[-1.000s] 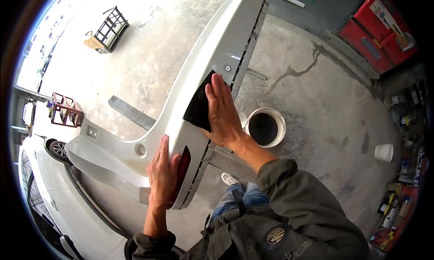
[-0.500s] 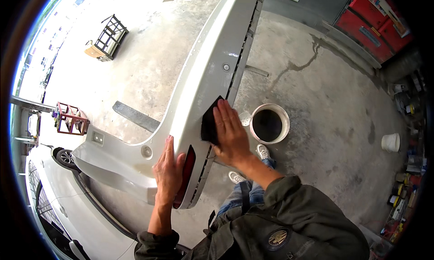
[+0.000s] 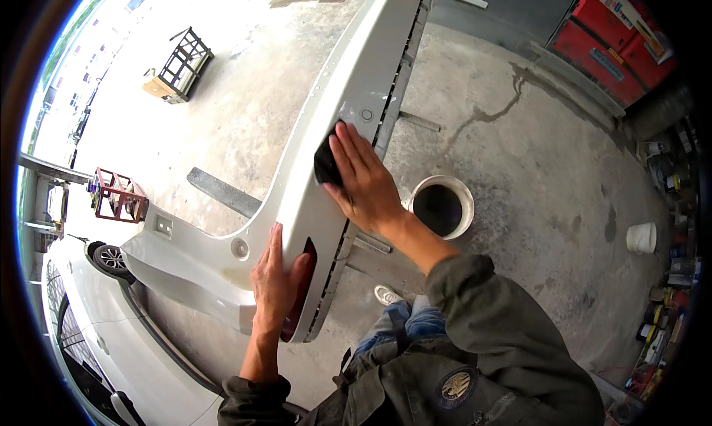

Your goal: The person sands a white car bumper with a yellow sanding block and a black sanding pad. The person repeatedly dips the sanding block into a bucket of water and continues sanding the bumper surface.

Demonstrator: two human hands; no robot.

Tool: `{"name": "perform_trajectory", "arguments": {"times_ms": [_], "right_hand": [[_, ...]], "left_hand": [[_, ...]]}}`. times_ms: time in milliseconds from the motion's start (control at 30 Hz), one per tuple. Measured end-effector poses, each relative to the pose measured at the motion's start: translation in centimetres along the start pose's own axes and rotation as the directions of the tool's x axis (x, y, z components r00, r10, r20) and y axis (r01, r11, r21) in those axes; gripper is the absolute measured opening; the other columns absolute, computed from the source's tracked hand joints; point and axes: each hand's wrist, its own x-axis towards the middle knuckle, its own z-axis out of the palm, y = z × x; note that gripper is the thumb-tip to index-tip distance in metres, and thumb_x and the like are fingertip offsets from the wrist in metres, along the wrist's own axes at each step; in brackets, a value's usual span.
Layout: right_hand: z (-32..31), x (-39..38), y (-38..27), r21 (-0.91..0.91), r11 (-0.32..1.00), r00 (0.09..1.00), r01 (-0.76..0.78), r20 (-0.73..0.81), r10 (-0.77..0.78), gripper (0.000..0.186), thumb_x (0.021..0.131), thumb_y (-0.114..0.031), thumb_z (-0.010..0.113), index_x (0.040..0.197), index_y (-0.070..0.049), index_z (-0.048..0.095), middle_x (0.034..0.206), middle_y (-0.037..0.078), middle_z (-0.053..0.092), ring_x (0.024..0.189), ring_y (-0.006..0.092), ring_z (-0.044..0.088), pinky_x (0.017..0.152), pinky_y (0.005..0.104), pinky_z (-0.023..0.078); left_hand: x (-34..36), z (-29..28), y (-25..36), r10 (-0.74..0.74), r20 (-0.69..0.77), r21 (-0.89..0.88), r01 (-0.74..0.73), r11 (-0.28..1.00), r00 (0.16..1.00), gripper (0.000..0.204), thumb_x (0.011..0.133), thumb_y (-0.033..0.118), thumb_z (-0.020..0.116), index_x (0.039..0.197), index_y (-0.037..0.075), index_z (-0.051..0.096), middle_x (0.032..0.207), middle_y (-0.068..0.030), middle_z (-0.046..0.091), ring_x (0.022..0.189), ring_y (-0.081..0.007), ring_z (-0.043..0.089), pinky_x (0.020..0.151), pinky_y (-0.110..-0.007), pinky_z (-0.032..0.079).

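A pale car bumper (image 3: 292, 203), spotted with water drops, runs from the far top down to my left hand. My right hand (image 3: 366, 185) presses a black sheet, which looks like sandpaper (image 3: 326, 164), flat against its upper face, fingers stretched over it and thumb at its lower edge. The palm hides part of the sheet. Beside the red reflector (image 3: 302, 292), my left hand (image 3: 274, 284) rests on the bumper's near end, open and holding nothing. A round sensor hole (image 3: 367, 115) lies just beyond the sheet.
A white bucket (image 3: 466, 196) of dark liquid stands on the floor right of the bumper. Metal support bars (image 3: 222, 192) stick out below it. A white car (image 3: 126, 344) is at lower left, a red cabinet (image 3: 593, 55) at far right, and a small white pail (image 3: 641, 238) by cluttered shelves.
My right hand has slid the black sheet up and to the left along the bumper, towards the sensor hole. My left hand has stayed in place.
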Motion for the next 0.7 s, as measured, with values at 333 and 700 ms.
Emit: {"name": "perform_trajectory", "arguments": {"times_ms": [333,700], "right_hand": [[-1.2,0.3,0.3,0.069,0.996,0.996,0.064,0.055,-0.068,0.103,0.082,-0.031,0.081,0.159,0.007,0.023,0.169,0.027,0.02,0.156,0.0437,0.023,0.127,0.0516,0.026],[2.3,-3.4,0.0,0.146,0.98,0.976,0.136,0.15,-0.158,0.084,0.099,-0.022,0.058,0.166,-0.005,0.01,0.174,0.017,0.01,0.16,0.0352,0.012,0.131,0.0486,0.014]], "left_hand": [[-0.2,-0.4,0.5,-0.06,0.039,0.006,0.06,0.998,0.997,0.075,0.089,0.02,0.078,0.152,0.0,0.045,0.147,-0.0254,0.056,0.132,-0.04,0.059,0.108,-0.045,0.049],[-0.6,-0.8,-0.7,0.057,0.069,-0.011,-0.057,0.998,0.996,0.075,0.093,0.025,0.073,0.155,-0.001,0.039,0.152,-0.0257,0.051,0.138,-0.0399,0.053,0.109,-0.045,0.048]]}}
